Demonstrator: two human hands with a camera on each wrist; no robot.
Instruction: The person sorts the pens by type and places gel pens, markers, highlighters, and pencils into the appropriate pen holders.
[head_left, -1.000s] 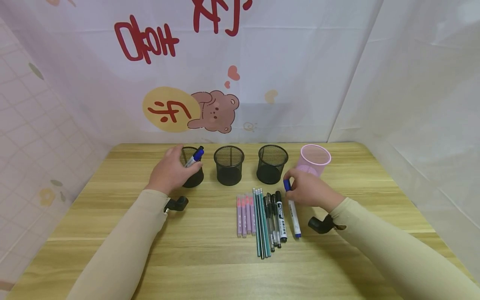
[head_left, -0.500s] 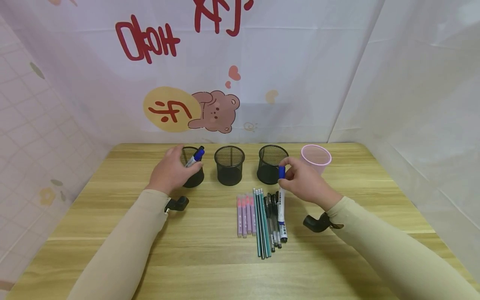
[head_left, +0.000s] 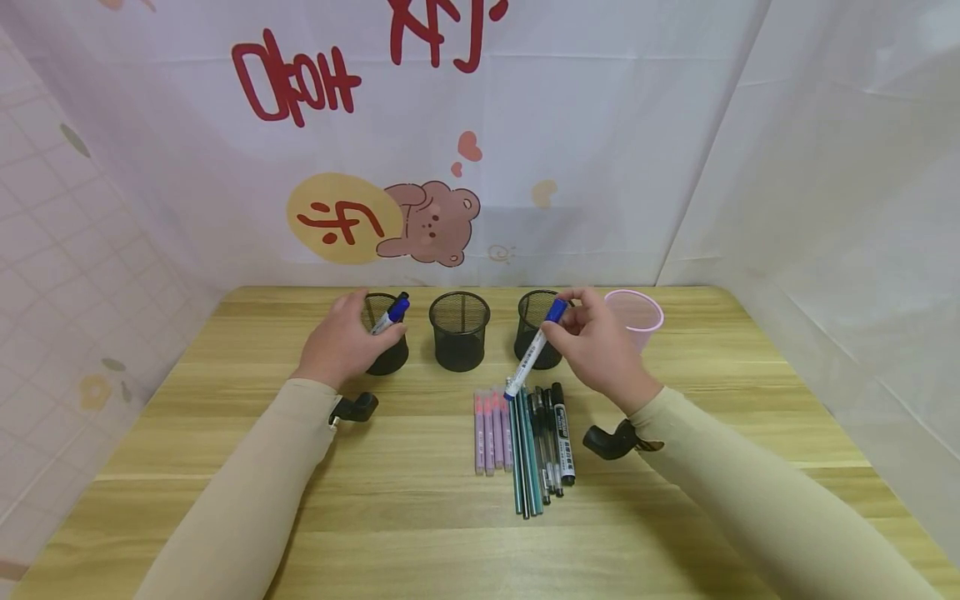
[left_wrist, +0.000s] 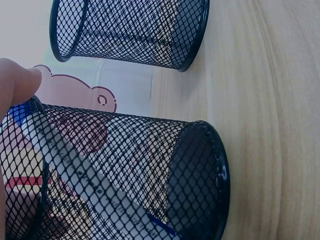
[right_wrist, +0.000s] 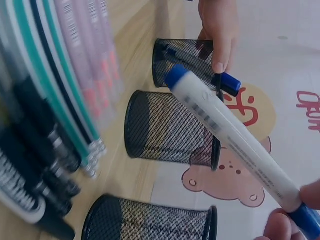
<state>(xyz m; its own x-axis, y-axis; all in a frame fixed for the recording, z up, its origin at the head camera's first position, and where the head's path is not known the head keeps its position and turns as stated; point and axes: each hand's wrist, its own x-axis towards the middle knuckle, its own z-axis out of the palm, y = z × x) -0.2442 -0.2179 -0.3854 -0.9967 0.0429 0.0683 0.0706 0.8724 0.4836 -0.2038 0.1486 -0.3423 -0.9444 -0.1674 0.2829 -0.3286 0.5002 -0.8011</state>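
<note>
My left hand (head_left: 341, 342) grips the leftmost black mesh pen holder (head_left: 390, 360) by its rim, thumb at the near side. Inside lean a blue-capped marker (left_wrist: 82, 175) and a black-capped pen (head_left: 402, 296), their caps above the rim. My right hand (head_left: 603, 350) pinches another white marker (head_left: 534, 354) by its blue cap. It slants down to the left, its lower end over the tops of the pencils (head_left: 527, 467), in front of the third black mesh pen holder (head_left: 528, 333).
A second black pen holder (head_left: 458, 346) stands between, and a pink one (head_left: 637, 333) behind my right hand. Lilac pens (head_left: 488, 437), black gel pens (head_left: 546, 442) and a black marker (head_left: 562, 437) lie side by side with the pencils. A printed cloth (head_left: 600, 125) hangs behind the table.
My right hand has lifted the blue-capped marker from the right end of the row and carried it leftward, tilting it. My left hand stays at its pen holder.
</note>
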